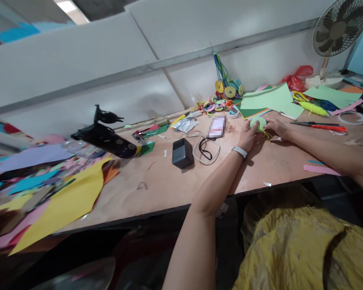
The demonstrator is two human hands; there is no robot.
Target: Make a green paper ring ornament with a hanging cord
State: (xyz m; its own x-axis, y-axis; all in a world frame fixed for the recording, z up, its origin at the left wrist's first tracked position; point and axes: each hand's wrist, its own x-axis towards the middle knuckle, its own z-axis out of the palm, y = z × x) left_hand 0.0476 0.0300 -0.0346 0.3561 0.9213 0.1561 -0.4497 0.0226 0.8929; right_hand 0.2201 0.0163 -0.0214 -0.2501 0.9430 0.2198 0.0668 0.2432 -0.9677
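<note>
Head view, looking down along two bare forearms stretched over a wooden table (157, 189). Left hand (248, 136), white band at the wrist, curled closed around the left edge of a small pale green paper disc (256, 122). Right hand (275, 128) closed on the disc's right side, fingers pinching near a thin yellow-green string (266, 134) trailing from it. Disc held just above the tabletop, right of centre, near the far edge. Just left of the hands: a coiled white cable (199, 145) and a dark grey box (182, 153). To the right: red-handled scissors (323, 127). Behind: pale green paper sheets (269, 98). Far left: loose coloured paper, a large yellow sheet (69, 197) on top. Top right: a white standing fan (340, 28).
</note>
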